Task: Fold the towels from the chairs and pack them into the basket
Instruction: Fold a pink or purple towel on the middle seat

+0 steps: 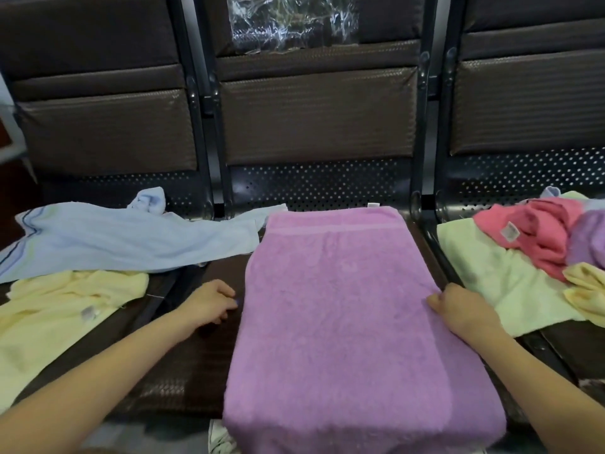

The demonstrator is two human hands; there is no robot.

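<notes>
A purple towel (340, 316) lies spread lengthwise on the middle chair seat, its near end hanging over the front edge. My left hand (211, 301) sits at the towel's left edge with fingers curled, touching the edge. My right hand (460, 306) pinches the towel's right edge. A light blue towel (124, 237) lies crumpled across the left seat, with a pale yellow towel (55, 309) in front of it. On the right seat a light green towel (504, 283) carries a pink towel (540, 231), a lilac towel (589, 240) and a yellow towel (586, 290). No basket is in view.
Three dark brown padded chairs (314, 116) stand in a row with black perforated metal frames. A clear plastic bag (291, 21) lies against the middle backrest. A white object (221, 440) shows on the floor under the purple towel's near end.
</notes>
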